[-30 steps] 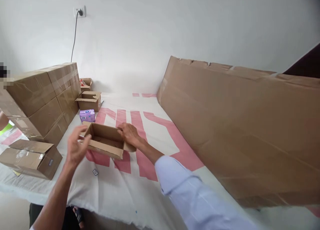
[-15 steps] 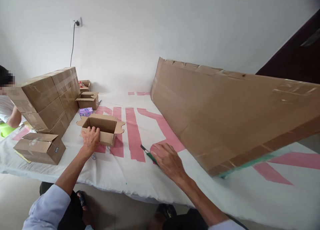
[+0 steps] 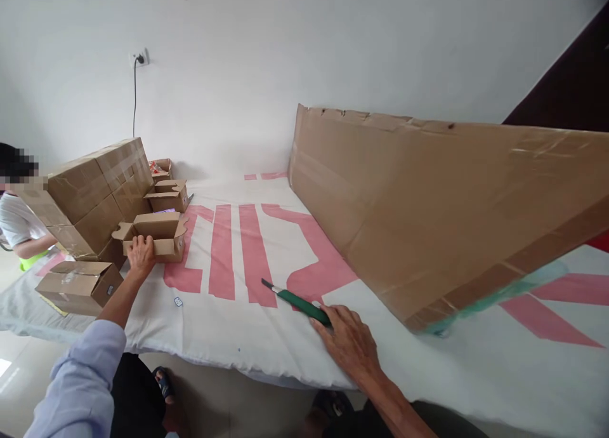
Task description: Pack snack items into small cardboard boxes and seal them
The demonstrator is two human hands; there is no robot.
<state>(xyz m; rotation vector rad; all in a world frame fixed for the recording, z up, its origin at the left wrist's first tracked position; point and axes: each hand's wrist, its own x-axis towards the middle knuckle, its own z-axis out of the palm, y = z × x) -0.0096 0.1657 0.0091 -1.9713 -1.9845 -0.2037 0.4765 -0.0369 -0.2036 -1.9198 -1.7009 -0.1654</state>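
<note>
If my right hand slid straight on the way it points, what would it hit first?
Most likely the green-handled knife, lying just ahead of the right hand; it seems to touch the handle.

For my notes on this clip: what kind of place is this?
Likely a small packing room: stacked taped cartons, a small open box, and a large cardboard carton on a cloth-covered surface.
</note>
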